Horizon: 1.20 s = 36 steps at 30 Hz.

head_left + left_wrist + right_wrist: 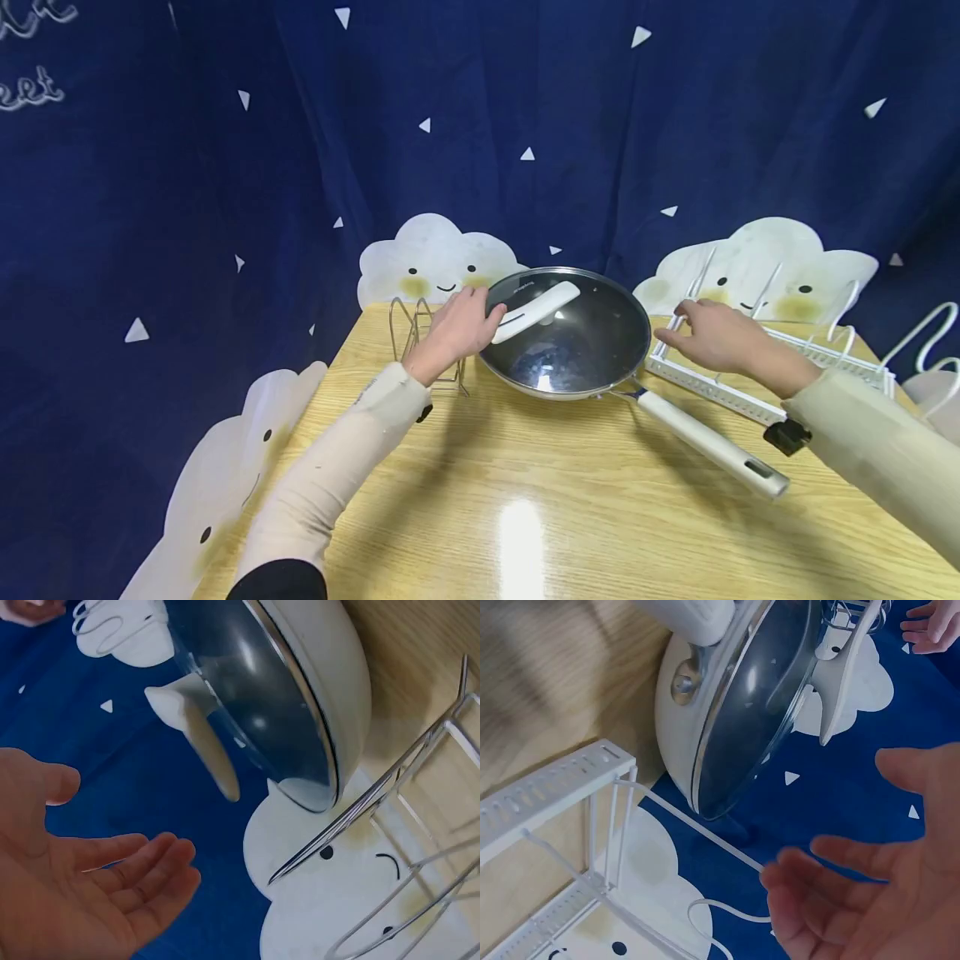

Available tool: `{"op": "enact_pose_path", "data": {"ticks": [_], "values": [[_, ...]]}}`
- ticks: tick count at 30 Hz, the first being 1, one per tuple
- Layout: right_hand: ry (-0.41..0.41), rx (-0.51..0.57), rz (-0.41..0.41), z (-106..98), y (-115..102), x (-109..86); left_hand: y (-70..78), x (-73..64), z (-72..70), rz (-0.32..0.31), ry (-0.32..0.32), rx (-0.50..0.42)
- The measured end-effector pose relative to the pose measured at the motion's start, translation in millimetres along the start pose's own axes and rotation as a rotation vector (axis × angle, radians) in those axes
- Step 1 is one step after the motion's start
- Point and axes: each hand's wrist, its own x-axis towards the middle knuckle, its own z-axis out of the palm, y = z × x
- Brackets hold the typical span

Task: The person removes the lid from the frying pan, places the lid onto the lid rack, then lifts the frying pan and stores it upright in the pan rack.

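My left hand (459,323) hangs near the lid handle (538,311), my right hand (718,335) by the white rack (715,393), both relaxed and empty; the pan (337,675) sits on the bench (442,517).

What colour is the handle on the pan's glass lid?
The lid handle is white; the head view shows it best.

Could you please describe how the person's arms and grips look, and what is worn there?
The left sleeve and right sleeve are long and cream-coloured, the left one wrinkled. Black material shows at the left sleeve's lower end. A small black piece sits at each wrist. The left grip and right grip wear no gloves.
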Motion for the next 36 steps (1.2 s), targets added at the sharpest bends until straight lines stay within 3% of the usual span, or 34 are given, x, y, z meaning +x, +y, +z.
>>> {"op": "enact_pose_path", "data": {"ticks": [7, 19, 27, 31, 36], "values": [[-0.080, 0.037, -0.048, 9, 5, -16.4, -6.3, 10.5, 14.8, -0.007, -0.042, -0.120], [-0.264, 0.196, -0.006, 23, 9, -53.0, -9.2, 26.0, 32.8, -0.003, -0.095, -0.291], [-0.468, 0.474, 0.104, 38, 17, -74.2, -12.9, 34.4, 41.9, -0.040, -0.114, -0.361], [-0.516, 0.559, 0.063, 47, 25, -79.7, -14.7, 39.4, 47.1, -0.044, -0.121, -0.401], [-0.612, 0.820, 0.024, 56, 34, -87.1, -15.7, 46.4, 53.0, -0.057, -0.115, -0.421]]}}
